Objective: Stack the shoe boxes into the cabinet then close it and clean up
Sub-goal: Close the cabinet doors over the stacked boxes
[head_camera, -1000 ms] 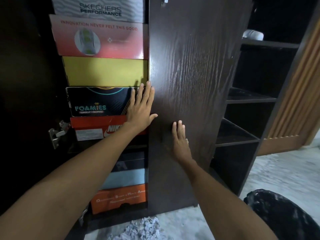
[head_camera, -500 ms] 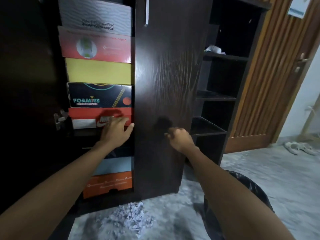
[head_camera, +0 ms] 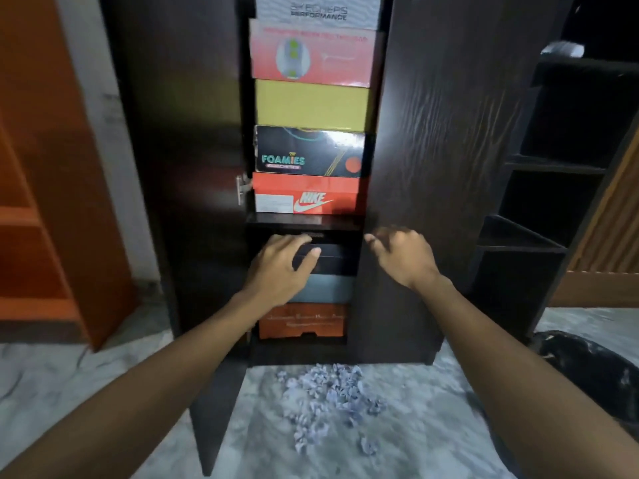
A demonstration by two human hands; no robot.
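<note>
Grey marbled floor (head_camera: 103, 392), dark wood cabinet (head_camera: 432, 133) standing on it, one door (head_camera: 179, 133) swung open at left. Shoe boxes stacked inside the open column: grey box (head_camera: 318, 10) on top, then pink (head_camera: 311, 57), yellow (head_camera: 313, 105), black Foamies box (head_camera: 309, 152), red Nike box (head_camera: 306, 193) on a shelf; below the shelf a black box (head_camera: 332, 259), a grey-blue one (head_camera: 321, 288), an orange one (head_camera: 302, 321). Left hand (head_camera: 280, 267) in front of the black box, fingers relaxed, thumb touching it. Right hand (head_camera: 401, 254) loosely curled, holding nothing, at the right door's edge. Paper scraps (head_camera: 332, 395) heaped on the floor; black bag (head_camera: 587, 371) at right.
</note>
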